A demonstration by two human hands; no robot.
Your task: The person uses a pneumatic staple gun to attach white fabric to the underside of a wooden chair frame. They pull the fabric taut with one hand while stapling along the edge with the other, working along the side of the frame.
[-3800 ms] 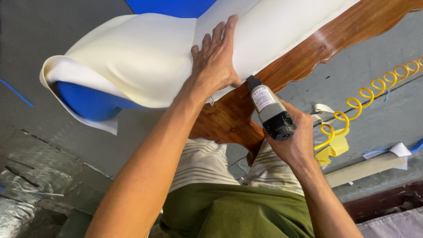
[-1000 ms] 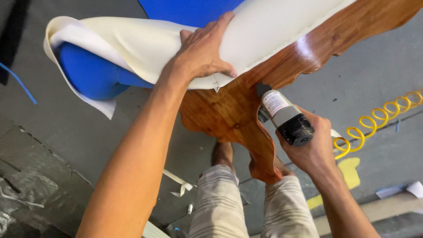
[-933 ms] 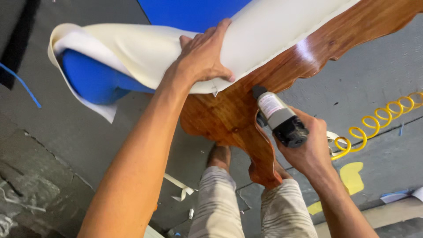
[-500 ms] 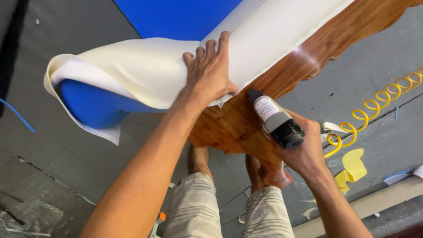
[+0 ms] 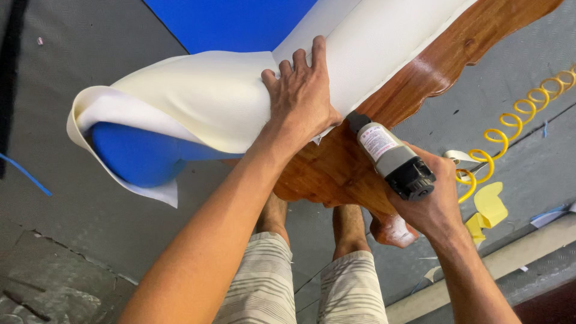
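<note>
Cream upholstery sheet [image 5: 204, 99] is draped over the blue cushion [image 5: 135, 153], pulled down to the varnished wood frame [image 5: 336, 168]. Left hand [image 5: 303, 99] lies flat and spread, pinning it there, while the right hand [image 5: 435, 201] is wrapped tight around the staple gun [image 5: 393, 159], nose probably touching the edge, hard to see. If that palm slips, the sheet could wrinkle or the shot could mark the wood.
</note>
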